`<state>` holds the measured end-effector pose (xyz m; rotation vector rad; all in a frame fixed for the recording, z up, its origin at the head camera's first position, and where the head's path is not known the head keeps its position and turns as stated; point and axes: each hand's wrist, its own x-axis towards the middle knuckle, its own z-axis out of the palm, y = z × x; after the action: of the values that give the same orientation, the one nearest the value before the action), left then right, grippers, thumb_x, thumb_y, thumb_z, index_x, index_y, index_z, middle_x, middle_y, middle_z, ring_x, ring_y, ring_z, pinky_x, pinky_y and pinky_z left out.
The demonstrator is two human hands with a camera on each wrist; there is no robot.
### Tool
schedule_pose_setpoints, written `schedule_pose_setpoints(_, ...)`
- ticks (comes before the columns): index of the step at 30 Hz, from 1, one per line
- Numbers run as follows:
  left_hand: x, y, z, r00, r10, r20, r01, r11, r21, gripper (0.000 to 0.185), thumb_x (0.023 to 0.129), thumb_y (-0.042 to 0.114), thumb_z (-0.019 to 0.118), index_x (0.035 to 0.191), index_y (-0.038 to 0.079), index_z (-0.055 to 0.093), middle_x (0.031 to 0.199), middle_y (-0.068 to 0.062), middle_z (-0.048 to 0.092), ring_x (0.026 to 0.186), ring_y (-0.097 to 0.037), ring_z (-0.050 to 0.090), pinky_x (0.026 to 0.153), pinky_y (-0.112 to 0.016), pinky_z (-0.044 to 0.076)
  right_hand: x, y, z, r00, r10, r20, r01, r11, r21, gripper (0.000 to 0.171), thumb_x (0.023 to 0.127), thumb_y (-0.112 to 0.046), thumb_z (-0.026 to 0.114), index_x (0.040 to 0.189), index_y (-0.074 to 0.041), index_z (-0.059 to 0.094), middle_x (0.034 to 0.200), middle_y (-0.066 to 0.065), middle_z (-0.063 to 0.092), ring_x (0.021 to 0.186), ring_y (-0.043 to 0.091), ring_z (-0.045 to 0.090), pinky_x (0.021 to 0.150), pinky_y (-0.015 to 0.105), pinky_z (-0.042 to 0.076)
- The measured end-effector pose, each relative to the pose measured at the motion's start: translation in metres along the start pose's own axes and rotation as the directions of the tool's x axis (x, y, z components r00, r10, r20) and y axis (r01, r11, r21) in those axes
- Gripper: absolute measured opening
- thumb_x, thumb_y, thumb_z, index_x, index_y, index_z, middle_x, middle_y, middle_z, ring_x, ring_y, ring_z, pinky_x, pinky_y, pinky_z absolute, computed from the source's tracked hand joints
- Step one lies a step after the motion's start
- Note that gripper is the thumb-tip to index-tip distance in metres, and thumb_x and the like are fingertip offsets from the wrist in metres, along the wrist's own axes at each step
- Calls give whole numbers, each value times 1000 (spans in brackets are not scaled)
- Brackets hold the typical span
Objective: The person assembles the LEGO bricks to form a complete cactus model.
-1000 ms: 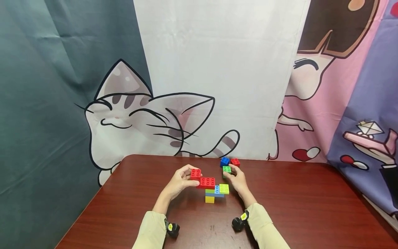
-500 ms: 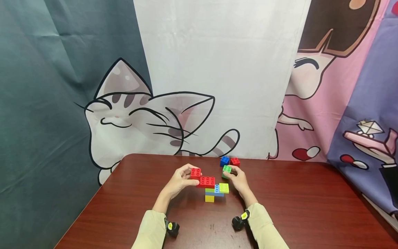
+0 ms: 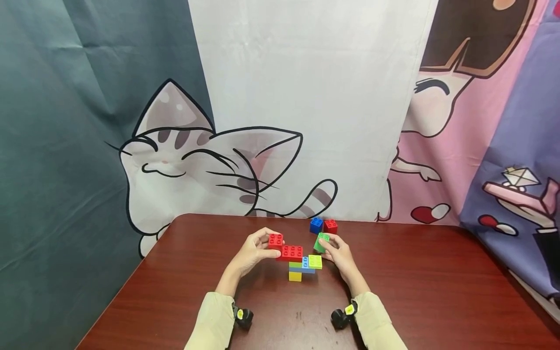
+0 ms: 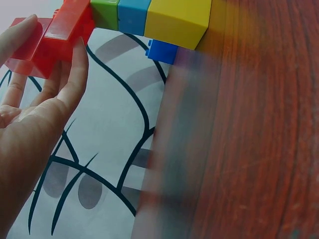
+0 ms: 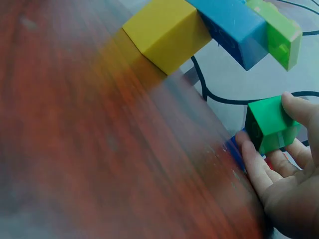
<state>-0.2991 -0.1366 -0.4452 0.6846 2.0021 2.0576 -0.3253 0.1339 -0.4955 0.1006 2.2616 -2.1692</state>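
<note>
L fingers (image 4: 75, 64) round red brick (image 4: 60, 37), atop green/blue/yellow stack (image 4: 149, 17).

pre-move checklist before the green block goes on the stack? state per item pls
1. Right hand has the green block in a firm pinch: ok, fingers and thumb hold it in the right wrist view.
2. Green block off the table: ok, it is lifted and tilted.
3. Left hand steadies the stack by the red blocks: ok.
4. Stack base, the yellow block, sits flat on the table: ok.
5. Free studs on the light green block: ok, its top is bare.
6. Green block's underside lined up with the studs: cannot tell.
</note>
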Motion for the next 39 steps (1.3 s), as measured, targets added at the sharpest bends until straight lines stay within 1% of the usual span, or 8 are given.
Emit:
schedule_pose_setpoints(5, -3, 0, -1, 1000, 3, 4, -3, 1000, 14, 45, 85, 2, 69, 124, -7, 49, 124, -36, 54, 95, -10, 66, 83, -23, 57, -8, -1, -2, 997, 62, 55, -67, 995, 80, 53, 95, -27, 62, 139, -2, 46, 116, 10, 61, 81, 7, 63, 75, 21, 56)
schedule_pose_setpoints(11, 1, 1, 2, 1000, 10, 7, -10, 1000, 10, 46, 85, 4, 69, 125, -6, 48, 126, -37, 52, 97, -13, 64, 84, -23, 57, -10, -9, -18, 978, 97, 187, -123, 983, 134, 54, 99, -26, 54, 142, 1, 37, 89, -7, 64, 76, 2, 64, 72, 19, 55)
schedule_pose_setpoints(16, 2, -1, 3, 1000, -7, -8, 7, 1000, -7, 44, 85, 1, 69, 124, -6, 49, 126, -36, 53, 97, -13, 65, 83, -23, 57, -15, -20, -30, 953, 62, 297, -119, 977, 179, 42, 101, -18, 47, 137, -1, 37, 85, -12, 67, 76, 0, 64, 69, 19, 53)
schedule_pose_setpoints(20, 3, -1, 3, 1000, -6, -7, 6, 1000, -3, 45, 85, 3, 69, 124, -6, 49, 125, -33, 55, 99, -13, 65, 84, -24, 57, -22, -30, -35, 941, -9, 338, -69, 974, 217, 28, 100, -14, 44, 127, -10, 45, 87, -11, 68, 77, 1, 64, 66, 17, 52)
schedule_pose_setpoints(25, 2, 2, 4, 999, -13, -39, 12, 1000, -25, 45, 83, 0, 70, 123, -6, 49, 125, -35, 55, 96, -10, 66, 83, -24, 58, -26, -40, -36, 910, -74, 407, -26, 972, 235, 20, 100, -13, 45, 117, -19, 53, 91, -9, 67, 79, 3, 65, 66, 17, 54)
schedule_pose_setpoints(28, 2, 4, 5, 998, -20, -55, 18, 999, -36, 46, 82, -2, 69, 123, -7, 49, 120, -28, 59, 95, -9, 66, 83, -25, 58, -27, -43, -34, 906, -63, 418, -32, 976, 216, 18, 100, -14, 45, 116, -20, 54, 92, -8, 67, 80, 4, 66, 67, 17, 55)
schedule_pose_setpoints(34, 3, 3, 5, 998, -8, -62, 6, 1000, -30, 46, 81, -1, 70, 122, -5, 50, 106, 1, 66, 94, -9, 66, 82, -23, 58, -27, -42, -32, 907, -39, 418, -30, 987, 155, 23, 100, -15, 49, 122, -13, 52, 97, -6, 63, 81, 5, 66, 69, 18, 55)
schedule_pose_setpoints(39, 2, 2, 5, 998, 0, -68, -2, 1000, -29, 46, 81, -2, 70, 123, -6, 50, 105, 2, 67, 94, -10, 66, 81, -23, 57, -26, -38, -33, 878, -59, 475, -20, 987, 159, 20, 99, -13, 50, 117, -19, 56, 98, -6, 62, 81, 6, 66, 70, 19, 56)
